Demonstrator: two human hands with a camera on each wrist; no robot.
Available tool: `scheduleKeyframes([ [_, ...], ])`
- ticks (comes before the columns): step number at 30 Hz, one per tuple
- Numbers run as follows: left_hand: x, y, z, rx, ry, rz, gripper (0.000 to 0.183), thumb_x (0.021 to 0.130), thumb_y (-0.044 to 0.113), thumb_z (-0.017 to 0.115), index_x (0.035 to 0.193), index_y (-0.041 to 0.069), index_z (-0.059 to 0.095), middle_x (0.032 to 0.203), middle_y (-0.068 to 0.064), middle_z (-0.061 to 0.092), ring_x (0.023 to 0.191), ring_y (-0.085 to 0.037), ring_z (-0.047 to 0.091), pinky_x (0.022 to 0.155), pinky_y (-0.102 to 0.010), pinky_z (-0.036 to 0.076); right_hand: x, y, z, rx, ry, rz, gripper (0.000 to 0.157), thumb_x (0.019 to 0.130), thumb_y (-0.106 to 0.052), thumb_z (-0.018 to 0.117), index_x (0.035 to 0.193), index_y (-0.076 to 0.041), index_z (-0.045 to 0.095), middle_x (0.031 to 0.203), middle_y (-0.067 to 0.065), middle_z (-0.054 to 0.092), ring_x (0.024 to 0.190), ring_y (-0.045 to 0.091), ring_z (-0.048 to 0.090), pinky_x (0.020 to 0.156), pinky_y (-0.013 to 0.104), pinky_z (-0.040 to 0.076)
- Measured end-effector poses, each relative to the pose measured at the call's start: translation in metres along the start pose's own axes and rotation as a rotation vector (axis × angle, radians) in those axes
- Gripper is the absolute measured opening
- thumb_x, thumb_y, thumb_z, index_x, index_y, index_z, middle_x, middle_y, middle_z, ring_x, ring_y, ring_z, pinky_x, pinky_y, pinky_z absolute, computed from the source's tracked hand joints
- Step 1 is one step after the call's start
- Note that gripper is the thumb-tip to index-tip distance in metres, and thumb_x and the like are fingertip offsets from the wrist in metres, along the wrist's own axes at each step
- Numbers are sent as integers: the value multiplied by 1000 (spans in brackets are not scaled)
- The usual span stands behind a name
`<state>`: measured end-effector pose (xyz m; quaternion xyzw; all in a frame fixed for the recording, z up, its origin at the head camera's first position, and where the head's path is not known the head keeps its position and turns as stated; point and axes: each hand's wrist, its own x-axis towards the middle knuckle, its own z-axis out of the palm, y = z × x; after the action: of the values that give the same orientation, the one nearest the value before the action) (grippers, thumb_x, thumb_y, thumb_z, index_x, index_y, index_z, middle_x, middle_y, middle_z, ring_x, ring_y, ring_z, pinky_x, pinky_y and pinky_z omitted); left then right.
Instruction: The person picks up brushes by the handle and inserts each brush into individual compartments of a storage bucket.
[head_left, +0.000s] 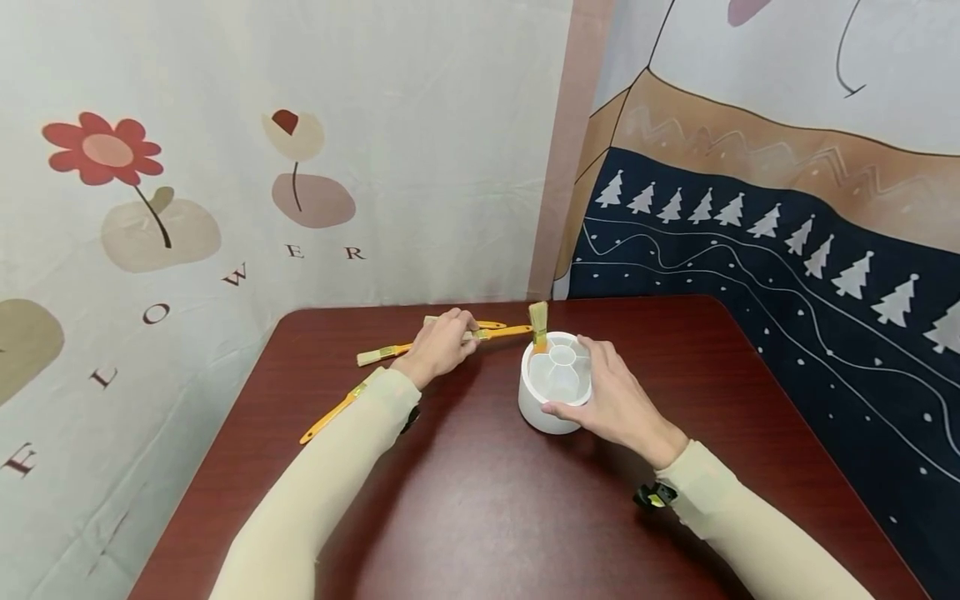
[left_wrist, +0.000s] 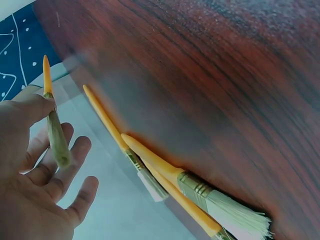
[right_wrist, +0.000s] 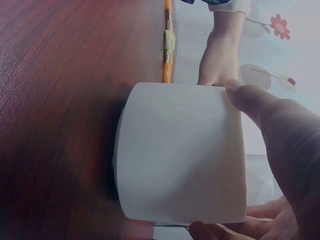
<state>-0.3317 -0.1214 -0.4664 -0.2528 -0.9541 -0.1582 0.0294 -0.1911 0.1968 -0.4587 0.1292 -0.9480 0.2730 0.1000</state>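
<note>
My left hand (head_left: 441,346) pinches a paintbrush by its metal ferrule, its yellow handle (head_left: 510,331) pointing right toward the white pot. In the left wrist view, that brush's pale bristles (left_wrist: 59,142) hang over the palm. Fingers and thumb of my right hand (head_left: 622,406) grip the far right and near sides of the white round divided pot (head_left: 534,410). Its plain outer wall (right_wrist: 180,155) fills the middle of the right wrist view. One paintbrush (head_left: 538,323) stands bristles up in the pot's back left compartment.
Left of the pot, other yellow-handled brushes lie on the dark red table (head_left: 480,500): one brush (head_left: 378,355) partly behind the left hand, one handle (head_left: 491,324) behind it, and one brush (head_left: 330,421) by the left sleeve. Printed cloth (head_left: 420,167) hangs behind the table.
</note>
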Motion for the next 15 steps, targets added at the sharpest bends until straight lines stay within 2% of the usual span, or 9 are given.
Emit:
scheduleKeyframes([
  [6, -6, 1, -4, -10, 52, 1, 30, 115, 25, 74, 139, 7, 74, 138, -12, 76, 114, -31, 79, 110, -51, 63, 0, -2, 1, -10, 15, 5, 127, 82, -61, 104, 172, 3, 41, 150, 23, 61, 130, 39, 66, 104, 56, 67],
  [15, -19, 2, -10, -114, 179, 35, 24, 108, 23, 81, 127, 9, 78, 125, -11, 77, 101, -31, 76, 91, -47, 66, -1, -2, 2, -10, 20, 8, 126, 83, -61, 103, 172, 3, 41, 148, 23, 62, 128, 39, 66, 102, 56, 67],
])
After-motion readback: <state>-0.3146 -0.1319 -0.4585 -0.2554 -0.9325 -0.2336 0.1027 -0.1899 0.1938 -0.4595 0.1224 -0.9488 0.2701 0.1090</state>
